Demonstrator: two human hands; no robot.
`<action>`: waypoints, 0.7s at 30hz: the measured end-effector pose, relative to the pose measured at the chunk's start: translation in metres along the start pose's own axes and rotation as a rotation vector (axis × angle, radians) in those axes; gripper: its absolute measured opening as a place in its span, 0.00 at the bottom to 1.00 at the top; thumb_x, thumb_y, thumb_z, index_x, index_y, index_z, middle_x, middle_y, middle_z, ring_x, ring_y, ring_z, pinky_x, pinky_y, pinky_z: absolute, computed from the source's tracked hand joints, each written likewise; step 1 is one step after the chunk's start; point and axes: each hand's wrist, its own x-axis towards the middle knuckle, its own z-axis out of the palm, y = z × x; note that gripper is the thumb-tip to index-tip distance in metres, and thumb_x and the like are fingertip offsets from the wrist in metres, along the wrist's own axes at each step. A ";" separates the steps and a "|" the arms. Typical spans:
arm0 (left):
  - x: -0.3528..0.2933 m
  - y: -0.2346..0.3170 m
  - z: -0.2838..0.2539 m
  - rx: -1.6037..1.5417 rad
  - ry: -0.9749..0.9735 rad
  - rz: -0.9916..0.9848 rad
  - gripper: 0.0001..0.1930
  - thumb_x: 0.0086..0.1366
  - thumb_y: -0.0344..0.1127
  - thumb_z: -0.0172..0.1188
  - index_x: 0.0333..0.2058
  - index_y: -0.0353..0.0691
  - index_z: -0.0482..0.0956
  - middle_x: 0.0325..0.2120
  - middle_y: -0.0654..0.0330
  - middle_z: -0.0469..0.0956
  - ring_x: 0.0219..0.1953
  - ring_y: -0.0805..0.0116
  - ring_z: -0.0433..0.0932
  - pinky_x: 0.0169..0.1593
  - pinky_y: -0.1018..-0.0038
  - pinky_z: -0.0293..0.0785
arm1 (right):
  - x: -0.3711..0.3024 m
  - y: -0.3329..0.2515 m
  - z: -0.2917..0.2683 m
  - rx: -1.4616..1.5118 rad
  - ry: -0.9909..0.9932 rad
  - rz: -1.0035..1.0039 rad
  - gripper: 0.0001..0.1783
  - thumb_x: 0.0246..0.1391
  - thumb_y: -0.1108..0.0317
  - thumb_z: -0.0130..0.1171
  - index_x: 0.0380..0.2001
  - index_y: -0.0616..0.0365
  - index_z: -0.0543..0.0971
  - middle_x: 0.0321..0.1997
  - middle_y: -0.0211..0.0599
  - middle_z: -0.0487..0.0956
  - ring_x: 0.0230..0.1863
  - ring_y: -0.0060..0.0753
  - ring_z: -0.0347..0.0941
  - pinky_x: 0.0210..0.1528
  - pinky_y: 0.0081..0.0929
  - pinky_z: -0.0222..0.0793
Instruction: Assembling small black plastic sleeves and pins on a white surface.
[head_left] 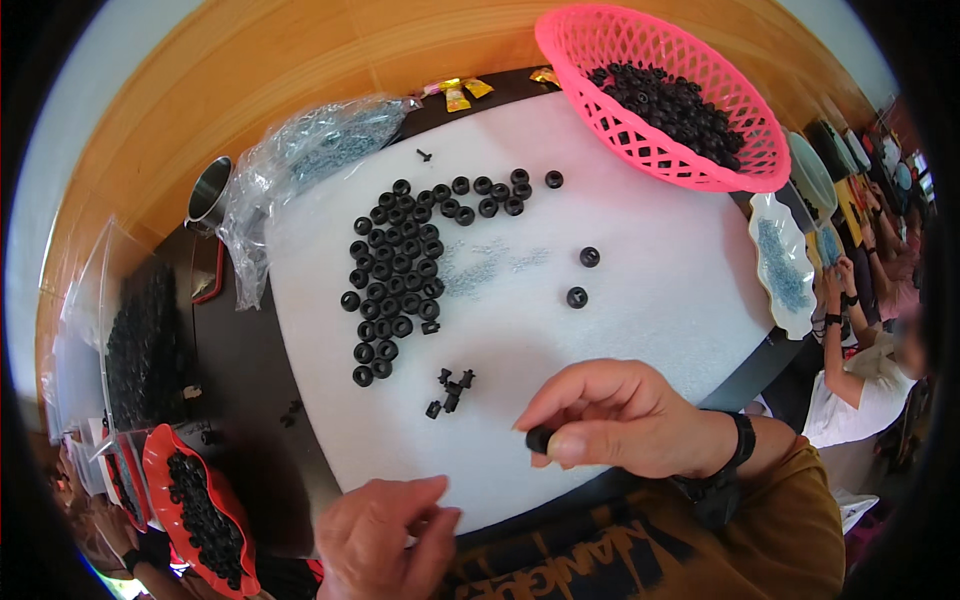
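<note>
My right hand (625, 425) pinches a small black ring-shaped part (540, 438) between thumb and fingertips, above the near edge of a white foam sheet (660, 300). To its left my left hand (385, 535) has thumb and forefinger apart with nothing between them. Many black rings (400, 263) stand packed in a group on the left half of the sheet. Two more rings (583, 278) sit apart, beyond my right hand. A few small black pegs (453, 390) lie loose just beyond my left hand. Tiny pale-blue pieces (485, 268) are scattered in the sheet's middle.
A pink basket (690, 183) of black parts stands at the far right, a white scalloped dish (765, 215) of blue pieces below it. At left are a clear plastic bag (320, 140), a metal cup (210, 192) and a red tray (160, 465) of black parts. Other people sit along the right.
</note>
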 end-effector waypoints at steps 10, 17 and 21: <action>0.024 0.007 0.044 -0.035 -0.090 0.061 0.13 0.45 0.19 0.63 0.31 0.35 0.71 0.20 0.60 0.74 0.18 0.72 0.74 0.23 0.79 0.69 | -0.017 0.005 -0.012 -0.340 -0.064 -0.055 0.16 0.56 0.75 0.58 0.48 0.64 0.75 0.40 0.36 0.77 0.40 0.21 0.72 0.43 0.20 0.67; 0.022 -0.001 0.039 0.057 -0.161 0.070 0.10 0.46 0.20 0.63 0.27 0.34 0.72 0.19 0.59 0.73 0.19 0.71 0.73 0.23 0.77 0.68 | -0.014 0.005 -0.021 -0.651 -0.130 -0.145 0.14 0.53 0.74 0.60 0.45 0.62 0.76 0.34 0.37 0.77 0.30 0.25 0.74 0.33 0.20 0.70; 0.030 -0.015 0.024 0.104 -0.089 -0.068 0.07 0.48 0.20 0.61 0.27 0.34 0.73 0.19 0.58 0.72 0.19 0.70 0.72 0.24 0.77 0.67 | -0.004 0.003 -0.035 -0.807 -0.102 -0.171 0.13 0.53 0.74 0.60 0.43 0.62 0.76 0.31 0.37 0.77 0.27 0.25 0.74 0.29 0.20 0.70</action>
